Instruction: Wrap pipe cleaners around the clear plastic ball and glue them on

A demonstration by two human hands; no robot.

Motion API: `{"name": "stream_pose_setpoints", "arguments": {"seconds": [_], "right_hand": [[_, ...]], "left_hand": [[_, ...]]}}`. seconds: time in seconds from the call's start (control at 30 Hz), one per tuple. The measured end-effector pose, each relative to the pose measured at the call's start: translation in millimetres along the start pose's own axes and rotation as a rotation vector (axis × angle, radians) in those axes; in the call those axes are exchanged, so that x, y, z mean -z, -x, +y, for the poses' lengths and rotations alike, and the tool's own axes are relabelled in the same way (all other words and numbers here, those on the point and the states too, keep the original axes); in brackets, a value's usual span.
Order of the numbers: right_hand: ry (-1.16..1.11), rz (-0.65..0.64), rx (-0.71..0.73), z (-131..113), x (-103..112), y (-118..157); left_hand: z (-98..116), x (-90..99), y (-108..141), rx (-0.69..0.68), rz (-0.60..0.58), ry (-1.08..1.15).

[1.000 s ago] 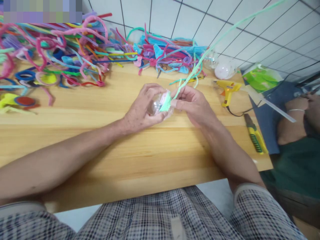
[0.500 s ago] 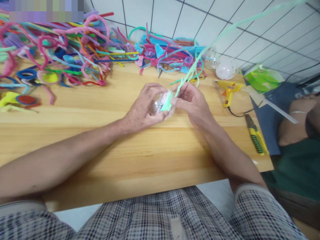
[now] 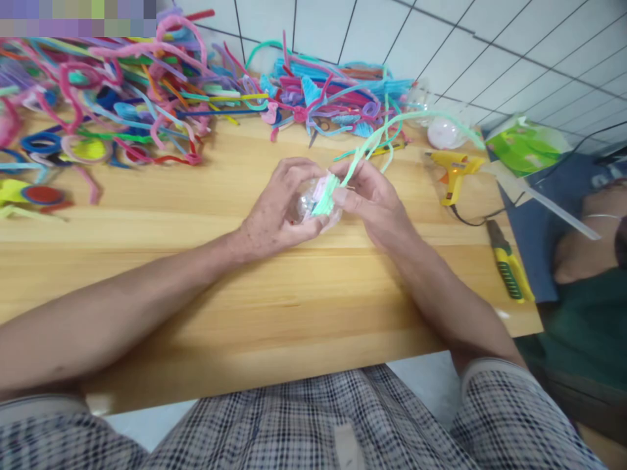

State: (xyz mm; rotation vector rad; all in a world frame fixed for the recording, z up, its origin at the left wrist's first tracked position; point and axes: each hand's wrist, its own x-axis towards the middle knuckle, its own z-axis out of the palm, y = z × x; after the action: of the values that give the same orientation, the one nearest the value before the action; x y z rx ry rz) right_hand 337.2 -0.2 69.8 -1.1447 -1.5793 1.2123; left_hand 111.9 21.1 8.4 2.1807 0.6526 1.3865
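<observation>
My left hand (image 3: 277, 212) is wrapped round the left side of a clear plastic ball (image 3: 304, 202) above the middle of the table. Mint green strands (image 3: 325, 196) lie in a band across the ball, beside a pale pink piece. My right hand (image 3: 367, 194) pinches a mint green strip (image 3: 365, 147) at the ball's right side, thumb close against the band. From these fingers the strip rises and arches over to the right, with its end near the glue gun. The fingertips on the ball's far side are partly hidden.
Tangled colourful pipe cleaners (image 3: 142, 98) cover the table's back left. Toward the right are another clear ball (image 3: 445, 132), a yellow glue gun (image 3: 454, 173) with a cord, yellow-green pliers (image 3: 507, 264) and a green packet (image 3: 526, 145). A person's arm (image 3: 582, 241) is at the right edge.
The free length of mint green strip has dropped from high at the upper right into a low arch. Both hands keep nearly the same hold on ball and strip. The view has shifted slightly.
</observation>
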Motion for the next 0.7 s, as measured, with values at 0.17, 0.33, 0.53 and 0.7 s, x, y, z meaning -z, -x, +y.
{"name": "stream_pose_setpoints", "arguments": {"seconds": [0.17, 0.33, 0.53, 0.7], "right_hand": [[0.008, 0.001, -0.005, 0.0, -0.1, 0.3], [0.065, 0.023, 0.029, 2.3, -1.9, -1.8], [0.049, 0.048, 0.009, 2.1, -3.6, -1.5], [0.002, 0.049, -0.028, 1.6, -4.8, -1.5]], "left_hand": [[-2.2, 2.1, -0.2, -0.01, -0.019, -0.046], [-2.2, 2.9, -1.2, -0.023, -0.008, -0.092], [1.9, 3.3, -0.8, 0.017, -0.011, -0.074], [-3.1, 6.5, -1.9, 0.0, -0.046, -0.033]]}}
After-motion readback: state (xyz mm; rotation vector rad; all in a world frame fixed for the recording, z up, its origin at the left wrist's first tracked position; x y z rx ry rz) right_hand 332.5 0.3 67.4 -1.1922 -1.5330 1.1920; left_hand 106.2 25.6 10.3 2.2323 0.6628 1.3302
